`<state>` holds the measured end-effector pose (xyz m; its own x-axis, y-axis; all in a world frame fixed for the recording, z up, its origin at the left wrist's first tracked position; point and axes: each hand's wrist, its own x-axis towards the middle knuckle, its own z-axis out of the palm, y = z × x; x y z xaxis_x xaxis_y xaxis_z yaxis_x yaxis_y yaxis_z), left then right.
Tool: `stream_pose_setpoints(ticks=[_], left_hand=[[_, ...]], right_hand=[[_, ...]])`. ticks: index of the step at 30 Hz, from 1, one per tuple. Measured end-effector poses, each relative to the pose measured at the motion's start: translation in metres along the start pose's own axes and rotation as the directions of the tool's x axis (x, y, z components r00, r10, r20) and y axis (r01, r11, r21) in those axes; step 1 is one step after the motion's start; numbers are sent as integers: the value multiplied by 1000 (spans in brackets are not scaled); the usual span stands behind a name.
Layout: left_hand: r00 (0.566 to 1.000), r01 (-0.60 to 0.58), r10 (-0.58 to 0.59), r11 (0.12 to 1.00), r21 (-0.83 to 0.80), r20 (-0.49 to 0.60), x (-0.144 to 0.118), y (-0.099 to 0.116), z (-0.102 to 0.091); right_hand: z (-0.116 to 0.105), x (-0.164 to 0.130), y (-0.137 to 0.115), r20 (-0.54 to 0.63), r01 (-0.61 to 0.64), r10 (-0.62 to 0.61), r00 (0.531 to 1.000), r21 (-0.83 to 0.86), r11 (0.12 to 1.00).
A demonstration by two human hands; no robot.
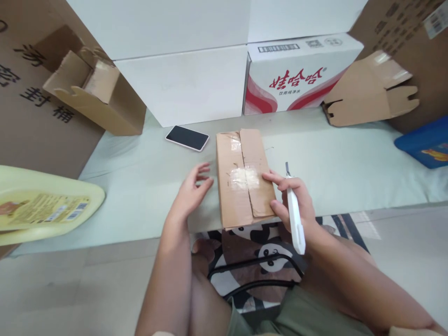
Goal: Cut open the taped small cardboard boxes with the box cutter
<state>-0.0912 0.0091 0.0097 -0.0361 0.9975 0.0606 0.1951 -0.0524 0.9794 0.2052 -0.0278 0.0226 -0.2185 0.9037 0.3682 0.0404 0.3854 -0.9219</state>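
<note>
A closed cardboard box [233, 200] lies on the cloth-covered surface in front of me, with clear tape across its middle seam. My right hand [297, 200] holds a white box cutter [296, 224] whose blade sticks out at the far end. The thumb and forefinger of that hand also touch the box's right edge. Just left of the box, my left hand [194, 189] hovers with loosely bent fingers apart and nothing in them. Beyond it lies a phone [187, 138] with a dark screen.
White cartons [182, 88] and a red-printed water carton [297, 79] line the back. An opened cardboard box [119, 102] stands at left, a flattened cardboard piece [367, 93] at right. A yellow-green bottle [52, 205] lies left; a blue container [425, 142] is far right.
</note>
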Motion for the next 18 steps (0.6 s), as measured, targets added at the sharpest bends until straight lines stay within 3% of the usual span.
stream_pose_setpoints(ticks=[2,5,9,13,18], left_hand=[[992,-124,124,992,-20,8,2,3,6],[941,-309,318,947,-86,120,1,2,20],[921,-379,381,925,-32,83,-1,-6,33],[890,-456,455,887,66,40,-2,-3,34],[831,-556,547,800,226,105,-5,7,37]], right_hand=[[0,1,-2,24,5,-5,1000,10,1000],[0,4,-6,-1,7,-7,1000,-12,1000],[1,8,-10,-19,17,-18,1000,-61,998],[4,11,-11,-12,91,-93,996,-90,992],[9,14,-14,-290,76,-89,953,-54,996]])
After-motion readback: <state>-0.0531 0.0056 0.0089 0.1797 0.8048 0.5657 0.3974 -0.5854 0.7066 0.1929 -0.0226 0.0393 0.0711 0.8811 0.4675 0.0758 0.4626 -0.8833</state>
